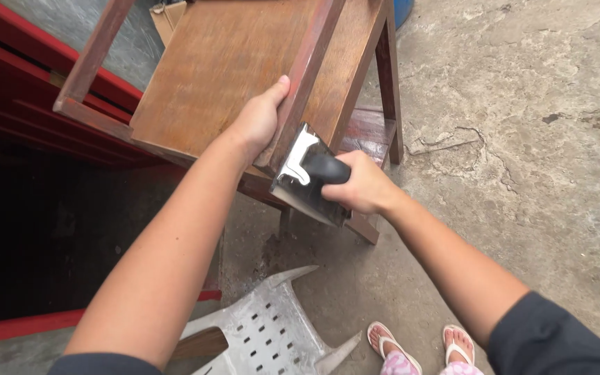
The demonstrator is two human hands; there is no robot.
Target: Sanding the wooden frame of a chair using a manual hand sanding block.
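Where seen from the head camera: left hand [257, 119] wrapped around a reddish rail of the wooden chair [223, 66], thumb up along the rail edge, fingers closed behind it. Right hand [364, 185] clenched on the black handle of a hand sander [308, 177], flat metal base pressed against the same rail just below the left hand, tilted with the wood. Chair tipped over on cracked concrete floor [536, 139]. Near the feet, a grey perforated plastic chair [269, 333]; pale sandals [421, 344] at lower frame.
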